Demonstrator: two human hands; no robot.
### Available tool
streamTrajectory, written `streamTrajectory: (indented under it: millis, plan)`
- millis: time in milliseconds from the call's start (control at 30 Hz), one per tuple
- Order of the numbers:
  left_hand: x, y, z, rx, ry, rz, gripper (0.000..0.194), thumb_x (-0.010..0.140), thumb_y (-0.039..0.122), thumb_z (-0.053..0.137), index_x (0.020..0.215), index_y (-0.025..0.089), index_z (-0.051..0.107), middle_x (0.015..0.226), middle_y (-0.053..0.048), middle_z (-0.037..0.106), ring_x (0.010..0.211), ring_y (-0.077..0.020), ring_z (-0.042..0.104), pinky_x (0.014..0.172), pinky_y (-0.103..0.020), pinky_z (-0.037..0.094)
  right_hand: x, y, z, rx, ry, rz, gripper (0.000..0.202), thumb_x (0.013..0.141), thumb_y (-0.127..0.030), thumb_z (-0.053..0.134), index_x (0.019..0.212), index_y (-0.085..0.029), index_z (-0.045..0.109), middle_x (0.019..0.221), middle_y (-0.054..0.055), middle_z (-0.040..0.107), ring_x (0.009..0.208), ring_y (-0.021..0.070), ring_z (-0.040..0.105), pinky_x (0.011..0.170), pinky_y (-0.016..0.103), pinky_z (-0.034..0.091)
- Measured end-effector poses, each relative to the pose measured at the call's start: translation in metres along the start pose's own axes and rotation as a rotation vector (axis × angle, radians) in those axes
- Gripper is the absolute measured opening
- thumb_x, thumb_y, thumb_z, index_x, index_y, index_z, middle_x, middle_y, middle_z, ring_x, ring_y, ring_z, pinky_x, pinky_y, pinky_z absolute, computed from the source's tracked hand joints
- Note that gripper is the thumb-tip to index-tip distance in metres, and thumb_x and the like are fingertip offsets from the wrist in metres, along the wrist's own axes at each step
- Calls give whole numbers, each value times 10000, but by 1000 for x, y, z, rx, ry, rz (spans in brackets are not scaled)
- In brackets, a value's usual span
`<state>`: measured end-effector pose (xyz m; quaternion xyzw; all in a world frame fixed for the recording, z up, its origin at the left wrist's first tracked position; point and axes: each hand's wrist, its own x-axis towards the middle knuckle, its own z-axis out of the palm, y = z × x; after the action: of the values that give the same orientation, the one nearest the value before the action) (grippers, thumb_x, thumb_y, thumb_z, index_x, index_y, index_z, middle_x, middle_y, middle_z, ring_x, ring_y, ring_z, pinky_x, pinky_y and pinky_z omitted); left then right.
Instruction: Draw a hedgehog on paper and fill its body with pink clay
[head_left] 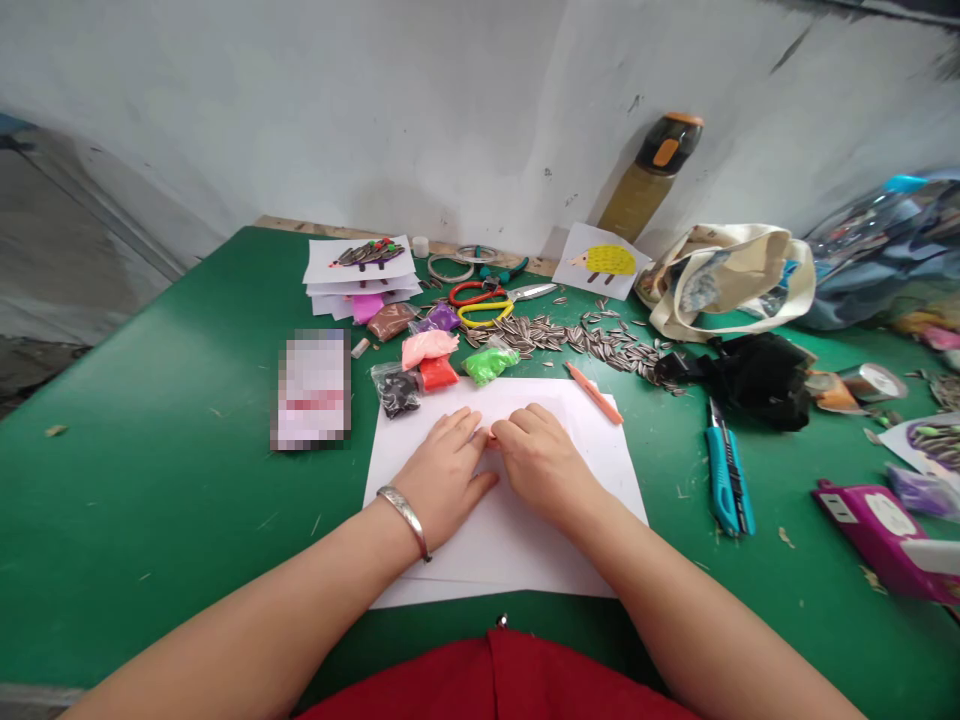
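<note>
White paper sheets (517, 555) lie on the green table. My left hand (442, 475), with a silver bangle at the wrist, rests flat on the paper with its fingers spread. Beside it, my right hand (540, 460) is closed, its fingertips pressed on a small pink-orange piece (492, 437) on the sheet. Most of that piece is hidden by the fingers. Just beyond the hands are bags of pink clay (429, 347), red clay (439, 374), green clay (489, 362) and black clay (397, 392). An orange pen (594, 393) lies on the paper's upper right edge.
Sunflower seeds (615, 347) are scattered behind the paper, near yellow-handled scissors (487, 314). Right of the paper lies a teal cutter (727, 480), with a cloth bag (735, 280) behind. Hedgehog pictures (604, 262) and a bottle (649, 180) stand by the wall.
</note>
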<state>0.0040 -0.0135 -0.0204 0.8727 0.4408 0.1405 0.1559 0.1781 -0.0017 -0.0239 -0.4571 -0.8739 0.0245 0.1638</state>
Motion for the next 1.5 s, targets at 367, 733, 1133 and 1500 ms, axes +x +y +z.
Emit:
streamTrajectory:
  millis: [367, 733, 1133, 1500]
  plan:
    - [1, 2, -4, 21, -29, -10, 368, 884, 298, 546, 1210, 129, 523, 1358, -191, 510, 1318, -321, 419, 1093, -517, 348, 1, -2, -5, 99, 18, 89, 241, 921, -137, 439, 751, -159, 609, 736, 62, 558, 744, 194, 443, 691, 295, 329]
    - [1, 3, -4, 28, -52, -23, 386, 882, 285, 568, 1216, 94, 533, 1364, -199, 501, 1309, -332, 423, 1109, -518, 330, 1, -2, -3, 61, 28, 71, 232, 900, -110, 461, 720, -158, 599, 715, 60, 551, 720, 189, 435, 676, 293, 324]
    - [1, 3, -2, 41, -37, -16, 377, 882, 284, 569, 1212, 105, 528, 1359, -196, 507, 1308, -329, 427, 1103, -519, 338, 1, -3, -5, 104, -2, 91, 213, 899, -117, 466, 739, -152, 602, 732, 66, 560, 736, 194, 467, 684, 302, 343]
    - [1, 1, -1, 57, -23, 3, 381, 886, 302, 564, 1207, 97, 533, 1347, -193, 515, 1292, -325, 441, 1100, -510, 343, 0, -6, -1, 40, 24, 104, 239, 898, -110, 449, 718, -158, 599, 709, 70, 560, 716, 202, 457, 676, 313, 340]
